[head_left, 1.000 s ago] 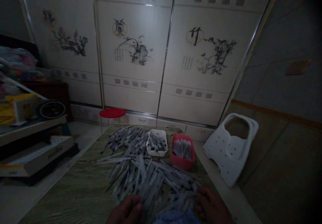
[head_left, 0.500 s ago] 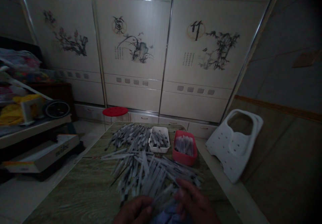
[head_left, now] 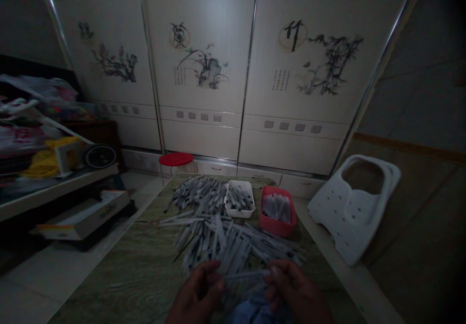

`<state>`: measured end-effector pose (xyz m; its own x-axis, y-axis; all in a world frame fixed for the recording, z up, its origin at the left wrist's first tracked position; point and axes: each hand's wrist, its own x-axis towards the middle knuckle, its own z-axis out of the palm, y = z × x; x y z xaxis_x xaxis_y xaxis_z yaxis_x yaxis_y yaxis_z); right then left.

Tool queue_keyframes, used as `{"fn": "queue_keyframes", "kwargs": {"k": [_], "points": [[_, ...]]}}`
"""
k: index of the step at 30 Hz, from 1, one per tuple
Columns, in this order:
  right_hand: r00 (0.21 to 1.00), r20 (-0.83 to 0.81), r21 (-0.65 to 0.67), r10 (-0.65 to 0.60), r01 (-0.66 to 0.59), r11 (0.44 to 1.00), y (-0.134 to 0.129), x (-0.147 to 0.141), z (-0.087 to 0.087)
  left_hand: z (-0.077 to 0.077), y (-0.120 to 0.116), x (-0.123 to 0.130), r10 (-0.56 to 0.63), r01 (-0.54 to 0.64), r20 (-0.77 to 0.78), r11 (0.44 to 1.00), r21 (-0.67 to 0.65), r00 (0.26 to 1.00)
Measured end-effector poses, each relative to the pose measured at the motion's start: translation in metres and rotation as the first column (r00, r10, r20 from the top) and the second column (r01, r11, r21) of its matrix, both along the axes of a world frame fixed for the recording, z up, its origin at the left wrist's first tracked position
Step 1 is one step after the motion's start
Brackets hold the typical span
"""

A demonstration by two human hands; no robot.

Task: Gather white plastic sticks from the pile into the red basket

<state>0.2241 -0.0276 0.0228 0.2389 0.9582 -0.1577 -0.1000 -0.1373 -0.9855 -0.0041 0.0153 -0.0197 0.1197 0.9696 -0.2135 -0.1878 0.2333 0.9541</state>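
Observation:
A slim, translucent pen-like stick lies level between my two hands, close to the table's near edge. My right hand pinches one end between thumb and fingers. At the other end, my left hand has its fingers curled with the tips closed on the stick. Just beyond is a loose pile of similar sticks, many with dark ends. Blue cloth shows below the hands. Dim light and blur hide the finer details of the stick.
On the wood-patterned table, a white tray and a red container hold sticks; a second pile lies left of the tray. A red stool stands behind, a white plastic folded seat at right.
The view has shifted slightly left. My hands have risen a little and turned, and the stick now shows clearly stretched between them, where before it was blurred.

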Motion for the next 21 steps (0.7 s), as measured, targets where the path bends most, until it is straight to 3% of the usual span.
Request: {"fn": "queue_keyframes", "kwargs": {"k": [5, 12, 16, 19, 21], "points": [[0.988, -0.063, -0.004, -0.14, 0.14, 0.99, 0.002, -0.008, -0.005, -0.002, 0.003, 0.001, 0.013, 0.012, 0.138, 0.984, -0.176, 0.99], [0.999, 0.001, 0.022, 0.054, -0.054, 0.998, 0.004, -0.037, -0.029, -0.014, -0.005, 0.023, -0.014, 0.131, 0.422, 0.96, -0.248, 0.907], [0.993, 0.065, -0.012, 0.101, -0.1, 0.995, 0.005, -0.032, -0.027, -0.01, -0.003, 0.019, 0.114, 0.049, 0.475, 0.947, -0.317, 0.872], [0.988, 0.139, -0.018, 0.059, -0.057, 0.998, 0.005, -0.009, -0.019, 0.001, 0.002, 0.006, 0.23, -0.063, 0.419, 0.925, -0.374, 0.878], [0.965, 0.261, -0.048, -0.02, 0.034, 0.998, 0.005, 0.012, -0.013, 0.008, 0.004, -0.003, 0.296, -0.133, 0.376, 0.906, -0.401, 0.878]]}}
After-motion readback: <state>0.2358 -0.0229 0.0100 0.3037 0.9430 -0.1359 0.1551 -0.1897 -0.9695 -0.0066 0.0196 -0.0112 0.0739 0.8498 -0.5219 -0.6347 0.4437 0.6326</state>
